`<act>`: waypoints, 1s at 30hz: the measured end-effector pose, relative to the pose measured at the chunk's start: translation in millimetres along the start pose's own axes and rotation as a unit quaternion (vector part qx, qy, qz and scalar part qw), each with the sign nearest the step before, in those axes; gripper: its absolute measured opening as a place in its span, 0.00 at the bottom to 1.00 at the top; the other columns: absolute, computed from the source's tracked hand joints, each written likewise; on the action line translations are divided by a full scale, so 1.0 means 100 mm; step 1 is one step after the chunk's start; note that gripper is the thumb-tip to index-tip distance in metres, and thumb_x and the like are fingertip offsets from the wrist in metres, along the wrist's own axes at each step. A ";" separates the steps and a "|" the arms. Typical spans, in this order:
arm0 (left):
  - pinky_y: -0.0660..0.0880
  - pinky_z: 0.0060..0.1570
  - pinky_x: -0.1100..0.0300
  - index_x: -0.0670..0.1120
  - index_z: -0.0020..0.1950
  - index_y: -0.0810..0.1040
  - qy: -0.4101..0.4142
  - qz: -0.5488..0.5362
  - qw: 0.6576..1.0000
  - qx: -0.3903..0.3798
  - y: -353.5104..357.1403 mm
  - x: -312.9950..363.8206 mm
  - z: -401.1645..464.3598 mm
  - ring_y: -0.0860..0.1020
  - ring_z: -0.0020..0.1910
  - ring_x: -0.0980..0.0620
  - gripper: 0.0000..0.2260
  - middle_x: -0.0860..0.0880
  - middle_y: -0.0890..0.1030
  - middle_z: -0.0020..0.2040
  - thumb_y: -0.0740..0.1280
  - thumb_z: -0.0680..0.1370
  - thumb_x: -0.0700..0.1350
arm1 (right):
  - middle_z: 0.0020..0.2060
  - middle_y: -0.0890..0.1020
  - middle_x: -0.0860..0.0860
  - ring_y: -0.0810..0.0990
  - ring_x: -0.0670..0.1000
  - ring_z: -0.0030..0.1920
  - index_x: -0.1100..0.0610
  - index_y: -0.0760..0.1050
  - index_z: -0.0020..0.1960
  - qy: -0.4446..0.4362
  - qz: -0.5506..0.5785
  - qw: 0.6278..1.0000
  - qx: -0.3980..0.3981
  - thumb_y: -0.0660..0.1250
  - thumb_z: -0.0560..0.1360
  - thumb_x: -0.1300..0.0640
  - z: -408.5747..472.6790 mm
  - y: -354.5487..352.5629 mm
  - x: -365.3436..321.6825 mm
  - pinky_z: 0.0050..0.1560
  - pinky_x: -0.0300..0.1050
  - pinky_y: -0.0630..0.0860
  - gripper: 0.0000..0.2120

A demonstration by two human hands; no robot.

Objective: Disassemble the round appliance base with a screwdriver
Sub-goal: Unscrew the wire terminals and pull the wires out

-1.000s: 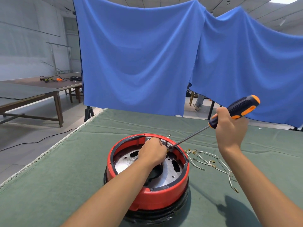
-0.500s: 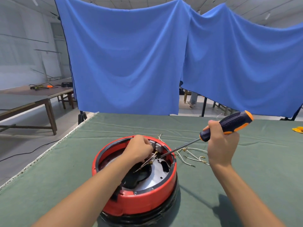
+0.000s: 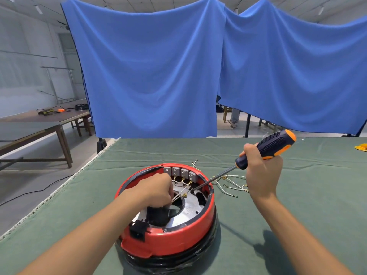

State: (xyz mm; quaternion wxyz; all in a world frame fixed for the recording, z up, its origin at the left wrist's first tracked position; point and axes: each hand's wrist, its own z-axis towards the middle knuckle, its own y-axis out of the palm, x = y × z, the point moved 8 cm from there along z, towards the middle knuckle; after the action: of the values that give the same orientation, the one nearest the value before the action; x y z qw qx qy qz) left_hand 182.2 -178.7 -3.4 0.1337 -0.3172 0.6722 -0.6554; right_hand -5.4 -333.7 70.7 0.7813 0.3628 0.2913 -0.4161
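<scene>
Red base (image 3: 168, 241) sits mid-worktop; my left hand (image 3: 156, 189) pinches a wire (image 3: 179, 195), right hand (image 3: 260, 173) grips the screwdriver (image 3: 264, 151). Its tip could slip and nick that wire.

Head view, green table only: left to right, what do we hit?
Left hand → red appliance base → loose white wires → right hand on the screwdriver → yellow object at the far right edge.

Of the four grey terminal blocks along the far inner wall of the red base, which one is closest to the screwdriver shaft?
The rightmost grey block: the screwdriver shaft passes just right of it; the other three sit further left.
</scene>
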 end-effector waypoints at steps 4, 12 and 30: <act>0.69 0.38 0.57 0.50 0.46 0.83 -0.006 0.043 0.998 0.039 0.03 -0.01 0.01 0.74 0.40 0.50 0.04 0.51 0.79 0.41 0.72 0.73 0.46 | 0.20 0.76 0.48 0.74 0.44 0.22 0.66 0.72 0.30 0.008 0.006 1.000 0.003 0.63 0.67 0.58 -0.01 -0.02 0.02 0.27 0.33 0.72 0.11; 0.68 0.37 0.58 0.51 0.37 0.75 -0.005 0.011 0.995 0.100 -0.12 -0.06 0.03 0.75 0.41 0.51 0.06 0.54 0.77 0.40 0.64 0.75 0.46 | 0.20 0.77 0.47 0.75 0.43 0.23 0.64 0.73 0.31 0.003 0.002 1.000 0.001 0.63 0.67 0.58 -0.01 -0.03 0.04 0.27 0.32 0.72 0.11; 0.69 0.40 0.58 0.47 0.46 0.82 0.068 -0.020 0.977 0.199 -0.35 1.01 0.36 0.78 0.47 0.40 0.09 0.45 0.82 0.45 0.62 0.77 0.45 | 0.17 0.75 0.41 0.73 0.40 0.21 0.57 0.71 0.28 -0.050 0.030 0.979 0.195 0.62 0.67 0.58 0.31 -0.66 -0.39 0.27 0.29 0.67 0.09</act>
State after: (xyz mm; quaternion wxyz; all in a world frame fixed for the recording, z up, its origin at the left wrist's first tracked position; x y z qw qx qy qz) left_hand 135.4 -266.5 50.0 0.1350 -0.2523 0.5295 -0.7986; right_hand -76.6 -368.1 96.1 0.7213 0.4953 0.1538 -0.4591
